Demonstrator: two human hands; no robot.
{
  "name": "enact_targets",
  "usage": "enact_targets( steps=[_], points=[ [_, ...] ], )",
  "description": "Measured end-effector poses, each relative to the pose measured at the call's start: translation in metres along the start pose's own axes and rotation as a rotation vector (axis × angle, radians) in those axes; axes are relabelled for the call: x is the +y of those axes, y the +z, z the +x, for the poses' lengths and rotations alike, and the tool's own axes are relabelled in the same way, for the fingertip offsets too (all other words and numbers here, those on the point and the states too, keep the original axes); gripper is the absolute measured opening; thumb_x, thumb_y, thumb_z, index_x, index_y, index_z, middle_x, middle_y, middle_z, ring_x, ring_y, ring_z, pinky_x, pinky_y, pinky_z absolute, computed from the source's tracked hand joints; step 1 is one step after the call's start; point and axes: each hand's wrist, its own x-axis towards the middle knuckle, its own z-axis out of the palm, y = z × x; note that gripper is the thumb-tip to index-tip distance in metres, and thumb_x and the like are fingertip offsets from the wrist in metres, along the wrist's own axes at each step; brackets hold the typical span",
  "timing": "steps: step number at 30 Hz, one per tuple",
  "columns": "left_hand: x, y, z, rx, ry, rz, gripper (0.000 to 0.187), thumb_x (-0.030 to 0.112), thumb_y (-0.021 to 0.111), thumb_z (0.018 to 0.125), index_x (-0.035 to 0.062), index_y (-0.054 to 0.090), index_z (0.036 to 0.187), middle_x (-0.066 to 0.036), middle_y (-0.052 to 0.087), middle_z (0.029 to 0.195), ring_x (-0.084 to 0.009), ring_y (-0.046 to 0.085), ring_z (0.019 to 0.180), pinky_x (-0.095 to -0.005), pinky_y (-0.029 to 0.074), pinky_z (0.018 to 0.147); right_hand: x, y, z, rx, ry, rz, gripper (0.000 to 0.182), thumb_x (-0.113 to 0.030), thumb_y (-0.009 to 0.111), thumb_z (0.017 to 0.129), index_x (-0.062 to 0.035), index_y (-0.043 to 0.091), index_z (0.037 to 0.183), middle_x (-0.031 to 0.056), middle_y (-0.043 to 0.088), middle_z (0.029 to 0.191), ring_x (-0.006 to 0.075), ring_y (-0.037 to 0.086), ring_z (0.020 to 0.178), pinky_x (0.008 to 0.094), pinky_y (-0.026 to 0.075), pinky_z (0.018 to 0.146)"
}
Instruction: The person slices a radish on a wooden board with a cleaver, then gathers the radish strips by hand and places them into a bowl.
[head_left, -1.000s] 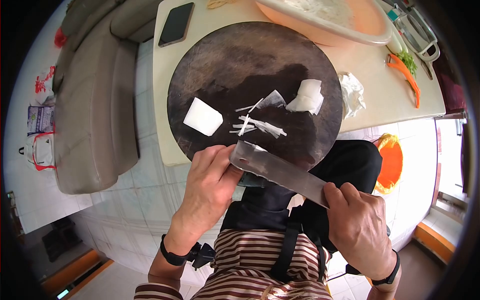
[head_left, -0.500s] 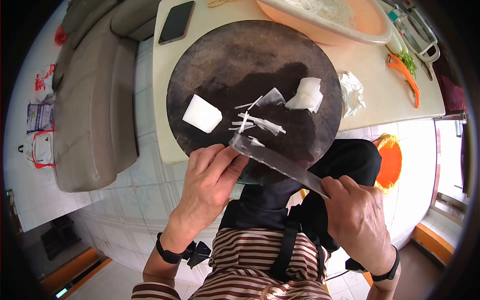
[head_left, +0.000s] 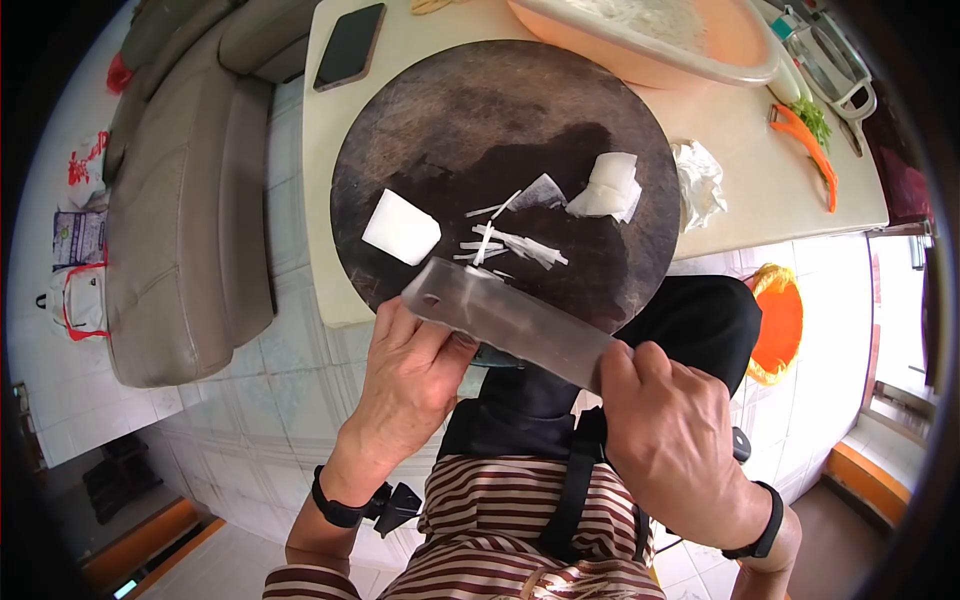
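Observation:
My right hand [head_left: 668,435] grips a cleaver [head_left: 510,322]; its broad blade lies tilted over the front of a round, dark chopping board [head_left: 480,85]. My left hand [head_left: 412,375] is at the board's near edge, fingers curled together at the blade's far end. The blade covers its fingertips, so whatever they may hold is hidden. Beyond the blade lie thin white strips [head_left: 530,247], looking like cut radish. A thick white block [head_left: 402,228] sits to the left. On the right is a small stack of white slices [head_left: 606,188], and a thin translucent slice [head_left: 540,192] lies mid-board.
Behind the board stands a peach basin [head_left: 640,65] with white shreds inside. A phone [head_left: 350,47] lies at back left. Crumpled foil [head_left: 699,185], an orange peeler [head_left: 806,150] and green leaves [head_left: 812,122] are on the right. An orange-lined bin [head_left: 777,325] stands on the floor.
The cleaver has moved left and turned so its broad face shows, now covering my left fingertips. My right hand has shifted left with it; my left hand has barely moved.

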Motion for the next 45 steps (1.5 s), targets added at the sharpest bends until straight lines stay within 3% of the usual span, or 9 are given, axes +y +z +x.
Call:
enact_targets(
  steps=[1,5,24,34,36,45],
  points=[
    [-0.002,0.002,-0.002,0.009,0.001,-0.005,0.035,-0.005,0.068,0.065,-0.0009,0.071,0.099,-0.009,0.061,0.109,-0.029,0.054,0.106,-0.0412,0.043,0.089,-0.004,0.003,0.003,0.047,0.089,0.08,0.016,0.002,0.06,0.077,-0.0015,0.054,0.091,0.0108,0.049,0.07,0.029,0.058,0.06,0.0399,0.046,0.054],
    [-0.003,0.003,-0.006,0.038,0.0,-0.043,0.034,-0.007,0.068,0.066,-0.0014,0.071,0.1,-0.01,0.062,0.108,-0.0299,0.055,0.106,-0.0423,0.043,0.09,0.002,0.001,0.0,0.077,0.123,0.159,0.017,0.002,0.062,0.076,-0.0025,0.056,0.092,0.0097,0.048,0.068,0.0281,0.057,0.059,0.0396,0.044,0.052],
    [-0.004,0.007,-0.008,0.05,-0.023,-0.066,0.03,-0.006,0.067,0.068,-0.002,0.07,0.098,-0.011,0.061,0.113,-0.0312,0.055,0.108,-0.0434,0.043,0.091,0.0,-0.004,-0.005,0.017,0.155,0.152,0.02,0.003,0.062,0.077,-0.0003,0.057,0.096,0.0121,0.052,0.073,0.0308,0.058,0.061,0.0399,0.045,0.054],
    [-0.004,0.004,-0.006,0.045,0.0,-0.034,0.03,-0.005,0.067,0.069,-0.0028,0.07,0.098,-0.013,0.06,0.115,-0.0314,0.054,0.107,-0.044,0.043,0.089,-0.002,-0.007,-0.009,0.016,0.125,0.169,0.021,0.005,0.063,0.074,-0.0006,0.057,0.094,0.0109,0.05,0.07,0.0293,0.056,0.059,0.0388,0.045,0.052],
    [-0.004,0.006,-0.005,0.041,-0.004,-0.035,0.029,-0.005,0.067,0.069,-0.0028,0.07,0.097,-0.013,0.06,0.115,-0.0311,0.054,0.107,-0.0438,0.043,0.088,0.001,-0.009,-0.005,-0.046,0.043,0.123,0.023,0.001,0.063,0.071,0.0042,0.051,0.09,0.0114,0.05,0.071,0.0249,0.059,0.06,0.0355,0.048,0.053],
    [-0.006,0.009,-0.01,0.089,0.01,-0.045,0.025,-0.004,0.067,0.069,-0.0018,0.071,0.094,-0.013,0.062,0.107,-0.0326,0.057,0.104,-0.0438,0.043,0.088,0.0,-0.012,-0.016,-0.051,0.073,0.155,0.023,0.001,0.063,0.071,0.0041,0.052,0.091,0.0113,0.051,0.072,0.0239,0.059,0.06,0.0344,0.048,0.053]
  ],
)
